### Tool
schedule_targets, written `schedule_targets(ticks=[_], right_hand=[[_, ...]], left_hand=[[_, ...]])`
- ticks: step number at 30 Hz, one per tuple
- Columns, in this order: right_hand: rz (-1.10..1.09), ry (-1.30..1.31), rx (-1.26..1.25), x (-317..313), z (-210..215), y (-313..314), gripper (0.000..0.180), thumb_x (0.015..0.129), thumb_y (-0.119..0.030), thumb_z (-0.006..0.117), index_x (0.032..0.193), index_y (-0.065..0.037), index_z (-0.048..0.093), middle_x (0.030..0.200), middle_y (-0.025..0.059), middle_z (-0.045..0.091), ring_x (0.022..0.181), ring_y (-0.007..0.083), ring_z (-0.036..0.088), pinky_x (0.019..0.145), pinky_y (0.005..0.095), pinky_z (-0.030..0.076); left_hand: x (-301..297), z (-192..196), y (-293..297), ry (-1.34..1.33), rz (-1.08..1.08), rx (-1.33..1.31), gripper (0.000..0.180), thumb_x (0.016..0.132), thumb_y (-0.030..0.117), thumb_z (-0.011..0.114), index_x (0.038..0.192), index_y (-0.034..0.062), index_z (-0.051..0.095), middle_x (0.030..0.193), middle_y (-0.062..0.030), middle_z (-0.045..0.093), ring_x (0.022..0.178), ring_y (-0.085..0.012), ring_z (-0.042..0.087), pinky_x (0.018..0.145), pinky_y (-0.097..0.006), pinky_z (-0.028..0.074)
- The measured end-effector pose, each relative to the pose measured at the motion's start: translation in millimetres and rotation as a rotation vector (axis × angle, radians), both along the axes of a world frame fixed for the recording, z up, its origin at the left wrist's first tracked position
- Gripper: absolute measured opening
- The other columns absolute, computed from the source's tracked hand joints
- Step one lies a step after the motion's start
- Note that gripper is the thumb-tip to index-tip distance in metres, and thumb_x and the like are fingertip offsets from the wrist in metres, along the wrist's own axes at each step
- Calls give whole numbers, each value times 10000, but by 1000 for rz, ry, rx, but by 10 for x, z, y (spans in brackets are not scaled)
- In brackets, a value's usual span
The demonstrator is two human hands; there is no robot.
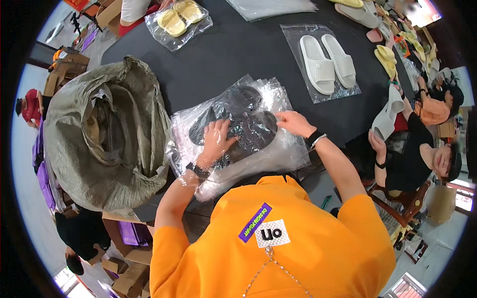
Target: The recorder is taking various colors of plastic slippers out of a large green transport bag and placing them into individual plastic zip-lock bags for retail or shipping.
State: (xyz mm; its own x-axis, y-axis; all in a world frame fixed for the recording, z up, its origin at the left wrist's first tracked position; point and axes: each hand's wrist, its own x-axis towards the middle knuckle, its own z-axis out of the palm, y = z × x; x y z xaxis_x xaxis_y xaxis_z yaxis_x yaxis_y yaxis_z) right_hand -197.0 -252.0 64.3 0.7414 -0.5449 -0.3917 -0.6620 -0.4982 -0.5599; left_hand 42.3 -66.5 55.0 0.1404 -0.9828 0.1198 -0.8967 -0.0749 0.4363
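A pair of black slippers (248, 121) lies on a stack of clear plastic bags (278, 151) at the near edge of a black table (223, 54). My left hand (217, 139) is inside one clear bag, fingers spread, pressing on a black slipper. My right hand (294, 122) grips the bag's edge at the right of the slippers. Both forearms come up from my orange shirt.
A large grey-green sack (107, 134) stands open at the left. A bagged white slipper pair (328, 62) and a bagged yellow pair (180, 17) lie farther out. A seated person in black (412, 154) holds a white slipper (387, 116) at the right. Cardboard boxes sit below left.
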Motion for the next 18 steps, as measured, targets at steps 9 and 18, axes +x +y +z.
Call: schedule_targets(ticks=[9, 18], right_hand=[[-409, -192, 166, -91, -248, 381, 327, 807, -104, 552, 1127, -69, 498, 737, 84, 570, 682, 192, 560, 646, 313, 445], [-690, -401, 117, -681, -176, 528, 195, 832, -46, 496, 1025, -40, 524, 711, 78, 531, 626, 161, 506, 590, 286, 405]], left_hand=[[-181, -247, -182, -171, 175, -34, 316, 696, 215, 673, 987, 108, 616, 1062, -94, 511, 1008, -290, 450, 809, -442, 348], [341, -613, 984, -393, 75, -71, 302, 668, 155, 583, 964, 101, 611, 1073, -103, 543, 1089, -313, 442, 888, -487, 316]])
